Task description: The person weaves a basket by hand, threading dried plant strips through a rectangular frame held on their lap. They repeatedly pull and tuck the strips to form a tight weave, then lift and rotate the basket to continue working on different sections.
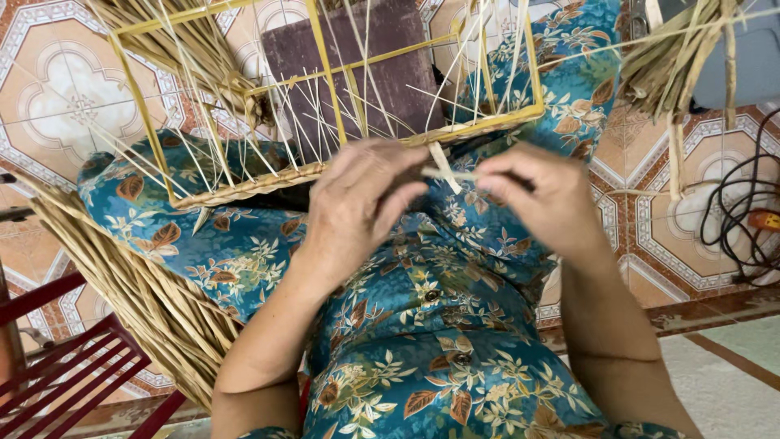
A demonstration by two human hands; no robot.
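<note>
A yellow wire frame [146,122] with thin upright splints and a woven straw rim rests on my lap, which is clothed in blue floral fabric. My left hand [357,207] sits against the near rim of the frame, fingers curled around a pale straw strand [445,172]. My right hand [548,199] pinches the same strand from the right, a short way off. The strand runs between both hands and bends up into the weave at the rim.
A thick bundle of dried straw [138,284] lies across my left side. More straw [674,57] hangs at the upper right. A red slatted stool [73,374] stands at lower left, black cables [747,203] at right, patterned tiles all round.
</note>
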